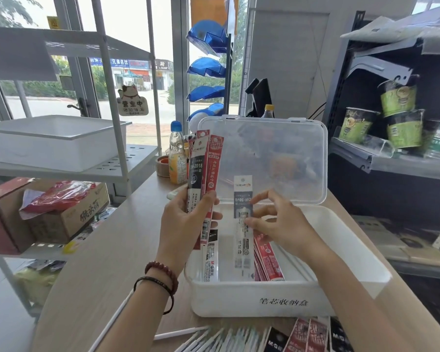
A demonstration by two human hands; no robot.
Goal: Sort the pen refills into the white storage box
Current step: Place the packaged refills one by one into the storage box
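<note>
Left hand (186,222) sits raised at the white storage box's (252,298) left edge, grip clamped on a black pack (195,168) and red pack (214,163), both upright. Right hand (282,224) pinches a grey-white pack (243,247) between thumb and fingertips, lower end dipping into the open box on the table (112,250).

Refill packs (267,260) in box (252,298); bottle (177,156) behind.

Left hand (186,222): raised, fingers and thumb curled around red and black refill packets (214,171). Right hand (282,224): thumb and forefinger pinch a white refill packet (243,196); remaining fingers appear loosely extended. Both bare forearms reach forward.
</note>
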